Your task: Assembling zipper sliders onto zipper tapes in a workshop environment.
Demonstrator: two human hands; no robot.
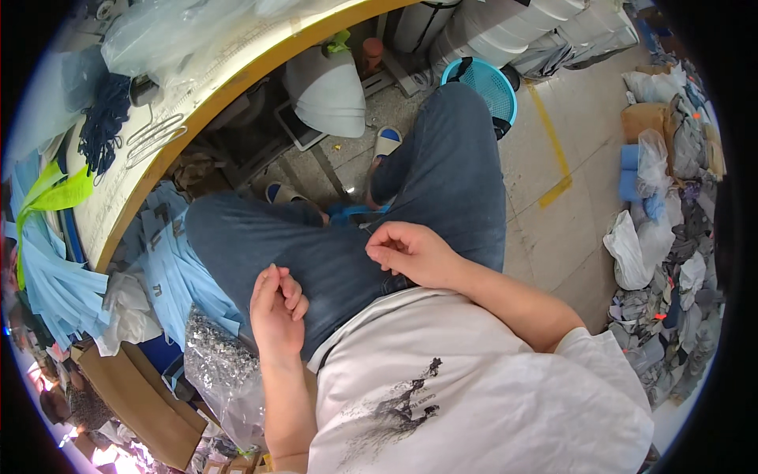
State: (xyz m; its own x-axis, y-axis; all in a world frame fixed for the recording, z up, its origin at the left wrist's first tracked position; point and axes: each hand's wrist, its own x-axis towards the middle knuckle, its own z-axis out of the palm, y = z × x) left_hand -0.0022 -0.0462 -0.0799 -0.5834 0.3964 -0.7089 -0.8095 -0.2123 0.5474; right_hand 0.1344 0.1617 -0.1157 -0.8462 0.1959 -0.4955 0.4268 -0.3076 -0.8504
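Both hands hover over my lap, above dark blue jeans (332, 261). My left hand (278, 316) is raised palm inward, its fingers curled and the thumb and forefinger tips close together. Whatever may be between them is too small to make out. To its right, my right hand (414, 253) is closed too, thumb pressed toward the bent fingers near the waistband; anything inside is hidden. The hands are apart from each other. Closest to the left hand at the side are light blue fabric strips (178, 268) with dark marks.
A curved-edge table (126, 213) at the left bears blue strips, a yellow-green strip (67, 189), dark cords (103, 126) and bent wire (156, 141). A cardboard box (138, 403) stands lower left. A turquoise basket (489, 91) is beyond my knee; scrap piles (679, 261) line the right.
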